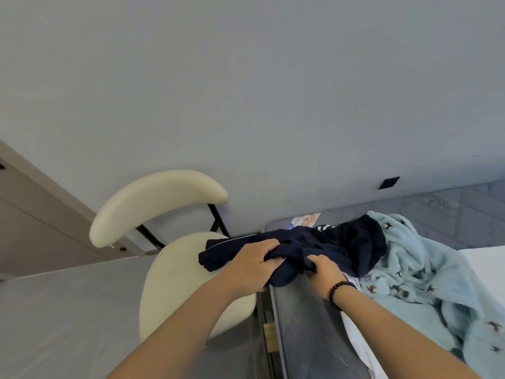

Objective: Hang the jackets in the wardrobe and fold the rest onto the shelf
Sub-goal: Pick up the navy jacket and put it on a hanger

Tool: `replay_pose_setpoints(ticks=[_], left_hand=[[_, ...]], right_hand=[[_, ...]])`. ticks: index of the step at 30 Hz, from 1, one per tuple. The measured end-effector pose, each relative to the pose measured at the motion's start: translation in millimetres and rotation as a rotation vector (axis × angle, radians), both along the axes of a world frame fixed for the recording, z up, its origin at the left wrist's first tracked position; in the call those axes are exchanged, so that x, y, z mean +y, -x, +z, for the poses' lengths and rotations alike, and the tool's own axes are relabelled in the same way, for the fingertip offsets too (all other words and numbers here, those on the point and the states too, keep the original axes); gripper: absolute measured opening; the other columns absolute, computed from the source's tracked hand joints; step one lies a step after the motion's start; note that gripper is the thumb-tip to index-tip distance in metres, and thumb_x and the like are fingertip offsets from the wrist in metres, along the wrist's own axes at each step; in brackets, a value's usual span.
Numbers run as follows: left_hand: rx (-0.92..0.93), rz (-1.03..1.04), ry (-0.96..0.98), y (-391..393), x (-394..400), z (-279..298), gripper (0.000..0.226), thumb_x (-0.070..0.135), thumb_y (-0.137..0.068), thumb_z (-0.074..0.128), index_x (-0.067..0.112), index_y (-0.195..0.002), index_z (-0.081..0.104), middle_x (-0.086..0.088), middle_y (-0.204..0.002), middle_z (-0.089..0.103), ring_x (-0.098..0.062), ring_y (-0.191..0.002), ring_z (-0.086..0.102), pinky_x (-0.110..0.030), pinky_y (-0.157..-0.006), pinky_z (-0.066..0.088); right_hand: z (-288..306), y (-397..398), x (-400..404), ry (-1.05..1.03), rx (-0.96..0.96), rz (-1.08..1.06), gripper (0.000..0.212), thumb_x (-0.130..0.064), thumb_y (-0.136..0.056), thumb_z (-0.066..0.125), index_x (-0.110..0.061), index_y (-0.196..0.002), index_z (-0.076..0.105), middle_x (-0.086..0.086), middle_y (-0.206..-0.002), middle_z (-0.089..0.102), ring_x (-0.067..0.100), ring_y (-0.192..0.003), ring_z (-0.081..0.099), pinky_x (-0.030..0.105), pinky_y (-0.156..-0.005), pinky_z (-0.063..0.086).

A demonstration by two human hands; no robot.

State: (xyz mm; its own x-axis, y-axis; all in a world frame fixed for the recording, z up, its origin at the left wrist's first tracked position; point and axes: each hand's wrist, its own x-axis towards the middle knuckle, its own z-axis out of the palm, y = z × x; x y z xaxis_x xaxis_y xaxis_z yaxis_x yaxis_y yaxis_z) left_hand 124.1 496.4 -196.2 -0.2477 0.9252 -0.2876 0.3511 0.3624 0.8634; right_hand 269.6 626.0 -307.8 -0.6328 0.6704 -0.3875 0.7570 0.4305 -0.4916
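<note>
From the head view we see our left hand [252, 259] and right hand [323, 270] both gripping a bunched navy garment [328, 246], fingers curled into its cloth. It hangs over the bed's [308, 324] corner, reaching above the cream chair [175, 277]. A fluffy light-blue blanket [426, 269] lies just beside it on the bed.

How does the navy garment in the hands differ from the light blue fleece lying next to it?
The navy garment is dark, smooth cloth with white stripes; the light blue fleece is pale, fluffy and dotted with small dark motifs. The left hand and right hand both grip the navy garment, bunched up; no hand touches the fleece. The fleece spreads wider. Both lie crumpled on the mattress.
</note>
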Motion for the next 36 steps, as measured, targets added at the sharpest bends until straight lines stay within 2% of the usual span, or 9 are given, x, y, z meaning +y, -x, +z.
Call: replay_pose_setpoints(ticks=[6, 9, 12, 15, 21, 25, 28, 30, 36], left_hand=[[0.138, 0.125, -0.059, 12, -15, 31, 0.014, 0.026, -0.099, 0.048, 0.024, -0.087, 0.056, 0.005, -0.08, 0.06, -0.012, -0.072, 0.056, -0.023, -0.062, 0.041], [0.149, 0.187, -0.056, 24, -23, 34, 0.012, 0.025, -0.097, 0.051, 0.019, -0.094, 0.06, -0.001, -0.09, 0.066, -0.021, -0.085, 0.063, -0.036, -0.072, 0.05], [0.086, 0.241, -0.064, 29, -28, 32, 0.007, 0.013, -0.092, 0.058, 0.018, -0.096, 0.06, 0.006, -0.084, 0.066, -0.015, -0.081, 0.063, -0.029, -0.076, 0.05], [-0.039, 0.244, -0.014, 28, -32, 33, 0.026, 0.01, -0.088, 0.062, 0.022, -0.109, 0.053, 0.008, -0.099, 0.065, -0.007, -0.09, 0.063, -0.019, -0.08, 0.049], [0.014, 0.093, 0.045, 25, -47, 27, 0.081, 0.039, -0.065, 0.082, 0.033, -0.133, 0.038, 0.015, -0.122, 0.056, -0.003, -0.115, 0.054, -0.03, -0.1, 0.048], [-0.002, 0.171, 0.116, 14, -73, 15, 0.05, 0.043, -0.084, 0.07, 0.029, -0.126, 0.047, 0.022, -0.11, 0.055, 0.002, -0.102, 0.054, -0.009, -0.08, 0.042], [-0.119, 0.433, 0.044, 22, -92, 14, 0.013, 0.035, -0.095, 0.058, 0.023, -0.09, 0.058, 0.015, -0.072, 0.058, -0.001, -0.062, 0.05, -0.01, -0.054, 0.037], [-0.158, 0.535, -0.034, 35, -103, 15, 0.021, 0.024, -0.095, 0.058, 0.016, -0.076, 0.057, 0.012, -0.062, 0.053, -0.007, -0.058, 0.046, -0.013, -0.054, 0.036], [-0.275, 0.685, -0.204, 56, -141, 45, 0.014, 0.011, -0.088, 0.061, 0.002, -0.08, 0.056, -0.004, -0.075, 0.056, -0.01, -0.067, 0.052, -0.011, -0.06, 0.041]], right_hand=[[74, -2, 19, -0.019, 0.16, -0.135, 0.02, -0.002, -0.089, 0.046, -0.013, -0.088, 0.063, 0.008, -0.084, 0.067, 0.027, -0.083, 0.066, 0.031, -0.074, 0.051], [123, 7, 25, 0.006, 0.297, -0.185, 0.025, 0.007, -0.085, 0.041, -0.009, -0.079, 0.058, 0.011, -0.072, 0.064, 0.022, -0.063, 0.064, 0.018, -0.053, 0.049], [172, 20, 19, 0.039, 0.474, -0.214, 0.025, 0.012, -0.081, 0.038, -0.003, -0.072, 0.056, 0.013, -0.066, 0.059, 0.017, -0.049, 0.059, 0.016, -0.043, 0.042], [217, 37, 2, 0.095, 0.607, -0.165, 0.021, 0.011, -0.082, 0.038, 0.008, -0.078, 0.058, 0.012, -0.065, 0.058, 0.009, -0.041, 0.056, 0.018, -0.044, 0.043], [280, 74, -42, 0.225, 0.788, -0.004, 0.027, 0.012, -0.08, 0.035, 0.002, -0.078, 0.06, 0.016, -0.061, 0.06, 0.017, -0.046, 0.056, 0.027, -0.051, 0.047], [300, 94, -64, 0.3, 0.91, 0.049, 0.035, 0.017, -0.081, 0.032, -0.002, -0.08, 0.062, 0.011, -0.063, 0.062, 0.016, -0.05, 0.061, 0.023, -0.052, 0.053], [297, 109, -70, 0.31, 0.986, 0.056, 0.037, 0.018, -0.083, 0.035, -0.006, -0.082, 0.062, 0.005, -0.071, 0.064, 0.012, -0.058, 0.065, 0.024, -0.057, 0.056], [288, 119, -72, 0.314, 1.008, 0.061, 0.035, 0.018, -0.083, 0.036, -0.003, -0.087, 0.063, 0.005, -0.077, 0.064, 0.01, -0.065, 0.065, 0.023, -0.06, 0.055], [238, 154, -95, 0.272, 0.827, 0.188, 0.034, 0.009, -0.082, 0.049, -0.016, -0.098, 0.066, 0.007, -0.094, 0.067, 0.023, -0.084, 0.064, 0.031, -0.072, 0.058]])
